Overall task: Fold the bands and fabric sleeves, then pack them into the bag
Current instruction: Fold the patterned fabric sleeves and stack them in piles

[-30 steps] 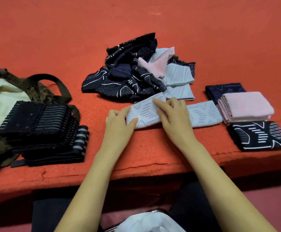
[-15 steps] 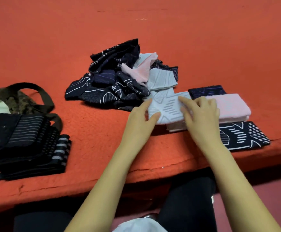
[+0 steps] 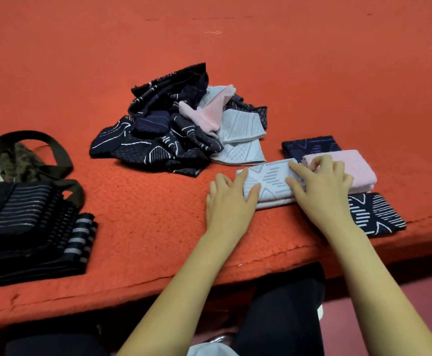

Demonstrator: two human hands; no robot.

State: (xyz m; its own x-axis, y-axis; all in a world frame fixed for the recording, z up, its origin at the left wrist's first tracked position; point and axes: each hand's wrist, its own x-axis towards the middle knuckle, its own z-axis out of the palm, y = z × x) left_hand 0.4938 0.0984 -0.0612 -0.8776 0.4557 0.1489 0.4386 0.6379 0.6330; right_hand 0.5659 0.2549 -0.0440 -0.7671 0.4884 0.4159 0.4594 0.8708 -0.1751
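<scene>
A folded pale blue sleeve (image 3: 269, 183) lies near the front edge of the red surface. My left hand (image 3: 229, 201) holds its left end, thumb on top. My right hand (image 3: 320, 186) presses on its right end with straight fingers, partly over a folded pink sleeve (image 3: 359, 168). A folded navy patterned sleeve (image 3: 379, 217) lies below the pink one and a dark blue one (image 3: 310, 146) behind it. A loose pile of unfolded sleeves (image 3: 181, 129) sits behind. The camouflage bag (image 3: 17, 160) is at far left, with folded black striped bands (image 3: 30, 227) stacked in front of it.
The red felt surface (image 3: 143, 222) ends in a front edge just below my hands. My dark-clothed legs (image 3: 274, 317) are under that edge. Bare felt stretches between the black bands and my hands, and across the whole back.
The pale blue sleeve went from half-spread to folded and has slid right up against the folded pink sleeve. Both hands moved right with it.
</scene>
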